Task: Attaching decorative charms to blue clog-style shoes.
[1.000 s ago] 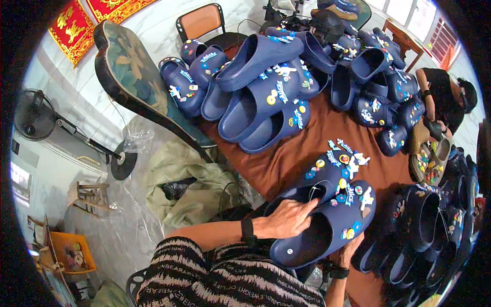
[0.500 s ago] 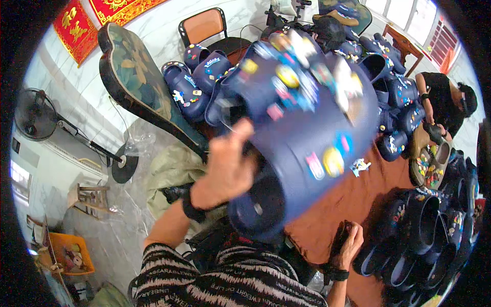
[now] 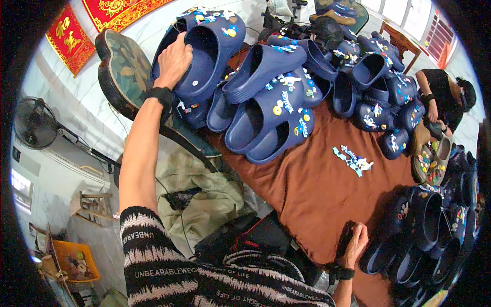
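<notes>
So the room's got white marbled walls with red and gold banners [image 3: 69, 38] hung up in the far left corner, and a floor fan [image 3: 36, 123] is parked off to the left. A counter [image 3: 307, 204] is covered in wrinkled brown cloth, with navy clogs piled round its edges, probably so the middle can be kept free for working.

A charm-covered pair of navy clogs [image 3: 207, 56] is held up at the far left, over the left end of the big clog heap [image 3: 279, 92]. Whether the heap is touched by it can't be told. The pair is gripped by the left hand [image 3: 174, 60], fingers [image 3: 183, 43] pinching the side edges where the two shoes meet; that's presumably so both can be carried at once, heels turned toward the wearer of the camera.

The right hand [image 3: 354, 244] is rested near the front edge of the cloth, fingers curled and close together. Whether anything's pinched there can't be told, since a dark patch sits right beside it. Loose charms [image 3: 352, 161] are clustered on the cloth beyond that hand, and a second clog stack [image 3: 417, 225] is piled to its right. Another person [image 3: 442, 100] is seen at the far right, brown clogs [image 3: 432, 161] nearby.
</notes>
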`<state>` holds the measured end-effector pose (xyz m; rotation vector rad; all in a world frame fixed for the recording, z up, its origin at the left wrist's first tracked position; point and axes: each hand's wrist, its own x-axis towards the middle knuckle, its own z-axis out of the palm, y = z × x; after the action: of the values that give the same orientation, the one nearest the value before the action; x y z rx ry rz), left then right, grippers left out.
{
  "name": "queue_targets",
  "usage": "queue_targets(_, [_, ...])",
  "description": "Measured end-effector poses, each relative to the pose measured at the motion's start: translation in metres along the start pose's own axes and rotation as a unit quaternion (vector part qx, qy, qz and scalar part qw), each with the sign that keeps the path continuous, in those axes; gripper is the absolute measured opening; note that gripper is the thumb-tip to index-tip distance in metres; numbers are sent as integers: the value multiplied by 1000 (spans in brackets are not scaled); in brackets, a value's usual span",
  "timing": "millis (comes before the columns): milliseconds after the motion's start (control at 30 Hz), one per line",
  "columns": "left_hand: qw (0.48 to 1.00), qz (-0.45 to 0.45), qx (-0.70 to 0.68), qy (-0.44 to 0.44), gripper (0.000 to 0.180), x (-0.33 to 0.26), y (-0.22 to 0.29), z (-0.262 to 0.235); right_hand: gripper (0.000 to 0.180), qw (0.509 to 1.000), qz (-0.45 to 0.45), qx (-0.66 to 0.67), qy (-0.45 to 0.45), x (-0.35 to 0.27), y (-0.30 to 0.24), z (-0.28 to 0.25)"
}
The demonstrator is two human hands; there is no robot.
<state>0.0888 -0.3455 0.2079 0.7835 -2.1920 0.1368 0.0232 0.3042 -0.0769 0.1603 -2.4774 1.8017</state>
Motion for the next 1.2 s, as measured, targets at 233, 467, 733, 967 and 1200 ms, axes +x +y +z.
queue_targets(233, [997, -11, 21, -70, 49, 19, -18, 35, 27, 999, -23, -23, -5, 0, -3, 0])
queue_targets(467, [982, 49, 19, -179, 39, 3, -44, 70, 29, 1000, -4, -22, 0, -3, -26, 5])
queue_targets(733, [984, 50, -11, -168, 47, -12, -39, 71, 33, 999, -13, -40, -5, -2, -25, 1])
queue_targets(967, [976, -38, -6, -212, 54, -10, -39, 56, 32, 999, -11, -33, -2, -6, -35, 1])
queue_targets(1200, [990, 2, -1, -143, 55, -18, -48, 55, 25, 999, -9, -33, -13, -6, -20, -6])
